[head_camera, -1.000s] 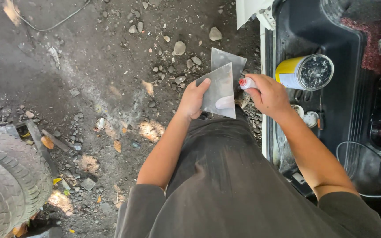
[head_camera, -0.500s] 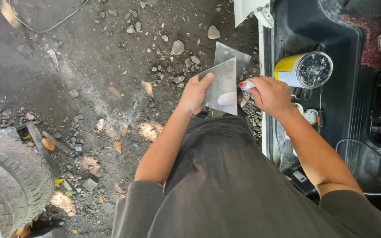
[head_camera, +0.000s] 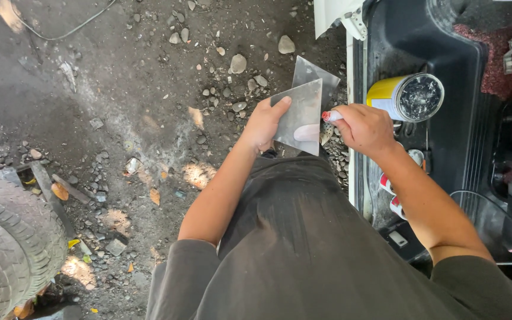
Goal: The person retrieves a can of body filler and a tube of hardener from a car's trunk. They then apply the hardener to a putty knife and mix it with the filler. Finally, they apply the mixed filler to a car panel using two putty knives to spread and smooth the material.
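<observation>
My right hand (head_camera: 365, 127) shifted slightly outward, fist closed on small red-tipped tube (head_camera: 329, 116), left hand (head_camera: 263, 123) pinching flat grey metal spreader blades (head_camera: 300, 115), yellow open tin (head_camera: 404, 98) beside.

grey metal sheet (head_camera: 300, 115), yellow can (head_camera: 386, 95)

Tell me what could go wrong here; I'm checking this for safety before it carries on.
The left hand grips the thin metal sheet by its bare edge, which could cut the fingers. What the right hand squeezes from the small tube might run onto skin. The open can sits on its side and may roll or spill.
</observation>
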